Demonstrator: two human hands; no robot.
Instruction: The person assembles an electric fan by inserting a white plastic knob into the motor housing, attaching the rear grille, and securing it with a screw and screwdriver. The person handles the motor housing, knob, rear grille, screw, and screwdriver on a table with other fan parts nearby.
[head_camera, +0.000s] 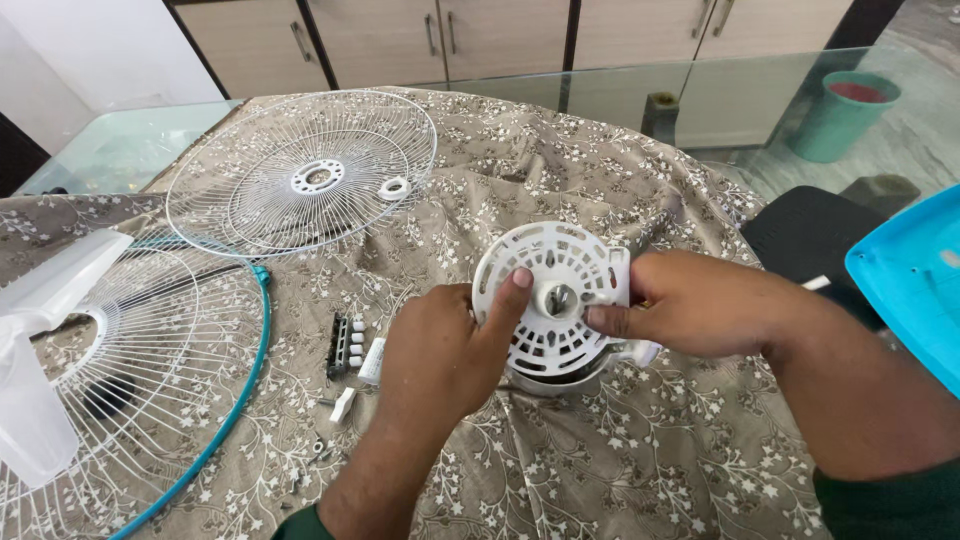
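Held part: a round white plastic fan motor cover with slotted vents and a central hole (555, 300), held up just above the desk, near the middle of the view.
Left hand: the left hand (440, 350) grips the cover's left edge; its thumb (515, 290) lies across the slotted face and the other fingers curl behind, clamped on the rim.
Right hand: the right hand (690, 305) grips the right edge; one fingertip (598, 318) presses the face just beside the central hole, the rest wrap the side, closed on the cover.
Cover versus fingers: it sits between both hands, touching both, its face tilted toward the camera.
Desk: a glass desk (130, 150) under a beige cloth with a white flower print (620, 460).
Far left: a round white wire fan grille (300, 170) lies flat; a second wire grille with a teal rim (150, 370) overlaps it, nearer the camera.
Small parts: a dark switch block with white buttons (345, 345) and loose screws (320, 445) lie left of the left hand.
Right edge: a light-blue plastic piece (915, 280).
Background: a green bucket (840, 115) on the floor.
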